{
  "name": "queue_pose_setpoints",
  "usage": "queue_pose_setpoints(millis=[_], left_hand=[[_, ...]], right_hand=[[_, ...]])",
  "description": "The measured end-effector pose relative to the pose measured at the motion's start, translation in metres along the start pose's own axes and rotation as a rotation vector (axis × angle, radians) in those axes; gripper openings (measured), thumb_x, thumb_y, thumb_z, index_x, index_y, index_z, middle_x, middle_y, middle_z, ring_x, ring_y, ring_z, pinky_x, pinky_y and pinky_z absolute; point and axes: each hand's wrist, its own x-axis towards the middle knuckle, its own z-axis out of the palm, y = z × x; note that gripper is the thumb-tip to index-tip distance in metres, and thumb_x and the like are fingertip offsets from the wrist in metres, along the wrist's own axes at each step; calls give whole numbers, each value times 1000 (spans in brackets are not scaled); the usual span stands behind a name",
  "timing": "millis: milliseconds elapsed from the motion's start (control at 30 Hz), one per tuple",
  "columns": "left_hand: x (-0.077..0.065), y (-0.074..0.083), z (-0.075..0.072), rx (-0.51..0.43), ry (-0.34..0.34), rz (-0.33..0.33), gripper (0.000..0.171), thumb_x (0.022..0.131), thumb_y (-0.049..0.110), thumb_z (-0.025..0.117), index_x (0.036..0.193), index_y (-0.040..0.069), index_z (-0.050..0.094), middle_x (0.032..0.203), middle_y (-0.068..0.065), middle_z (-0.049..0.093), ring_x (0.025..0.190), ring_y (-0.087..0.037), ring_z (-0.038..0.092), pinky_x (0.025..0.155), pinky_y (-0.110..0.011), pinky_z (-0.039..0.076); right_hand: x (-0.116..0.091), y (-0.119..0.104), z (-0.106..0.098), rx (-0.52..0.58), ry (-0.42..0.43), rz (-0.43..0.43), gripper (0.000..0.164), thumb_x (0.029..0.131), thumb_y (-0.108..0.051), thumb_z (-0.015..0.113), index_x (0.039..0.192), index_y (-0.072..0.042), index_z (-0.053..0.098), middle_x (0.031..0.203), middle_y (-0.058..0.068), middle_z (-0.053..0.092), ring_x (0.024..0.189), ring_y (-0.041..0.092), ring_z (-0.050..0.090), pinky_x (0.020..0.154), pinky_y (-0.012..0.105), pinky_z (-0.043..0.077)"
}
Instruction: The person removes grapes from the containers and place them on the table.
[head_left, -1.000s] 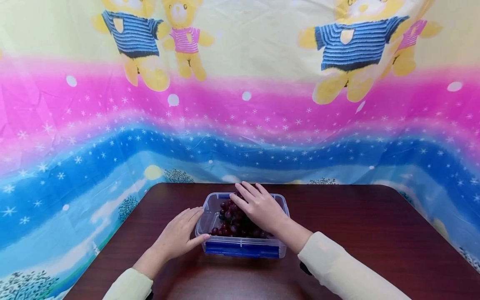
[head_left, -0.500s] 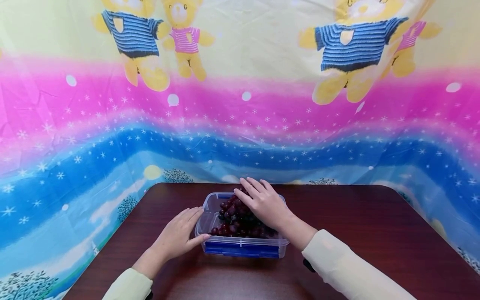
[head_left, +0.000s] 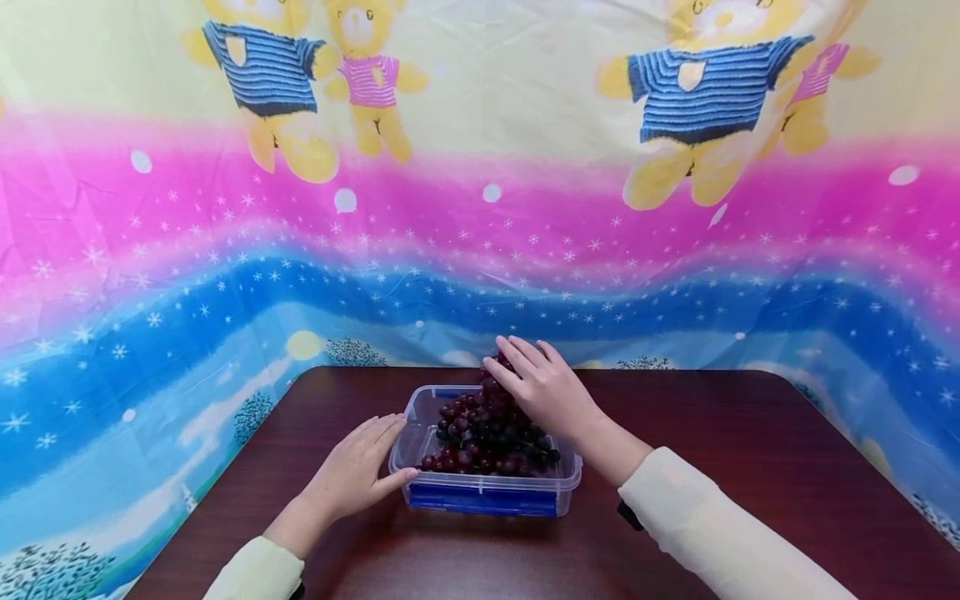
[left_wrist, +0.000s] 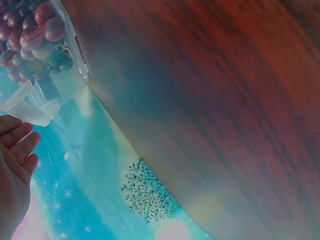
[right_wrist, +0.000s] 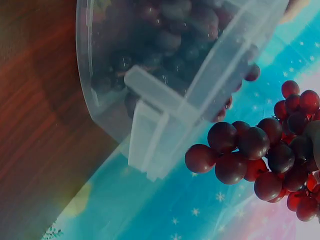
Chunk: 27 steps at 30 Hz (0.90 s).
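Observation:
A clear plastic food box (head_left: 480, 481) with blue clips stands on the table, its lid off. My right hand (head_left: 553, 392) grips a bunch of dark red grapes (right_wrist: 255, 145) by its top and holds it up above the box. The bunch's lower part overlaps the box in the head view, and my palm hides some of it. More grapes (head_left: 457, 458) lie inside the box. At the box's left side, my left hand (head_left: 356, 467) rests with straight fingers along the rim and its thumb at the front corner; the left wrist view shows those fingers beside a clear clip (left_wrist: 27, 107).
The dark brown wooden table (head_left: 712, 467) has rounded far corners. A printed cloth (head_left: 480, 217) with bears and snowflakes hangs right behind it and along both sides.
My right hand has risen and shifted to the right, drawing the bunch of grapes up with it. My left hand and the box have stayed in place.

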Motion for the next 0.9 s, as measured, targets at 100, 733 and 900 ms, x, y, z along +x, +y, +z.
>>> queue_pose_setpoints(millis=[100, 733, 900], left_hand=[[0, 0, 0, 5, -2, 3, 76, 90, 59, 56, 135, -2, 54, 136, -17, 55, 127, -32, 49, 108, -48, 36], [0, 0, -1, 1, -11, -2, 76, 90, 58, 57, 135, -2, 54, 137, -18, 54, 128, -33, 48, 108, -48, 36], [0, -1, -1, -2, -13, 1, 76, 89, 57, 59, 136, -2, 54, 136, -17, 54, 128, -33, 48, 108, -47, 36]], right_hand=[[0, 6, -3, -5, -1, 17, 52, 82, 5, 72, 130, -11, 63, 135, 19, 55, 121, 31, 55, 90, 49, 51], [-13, 53, -21, -34, 50, 102, 55, 75, -2, 79, 128, -8, 64, 131, 22, 57, 118, 37, 56, 90, 55, 50], [-24, 65, -24, -34, 60, 125, 58, 71, -1, 83, 127, -6, 65, 129, 23, 58, 116, 38, 57, 88, 56, 50]])
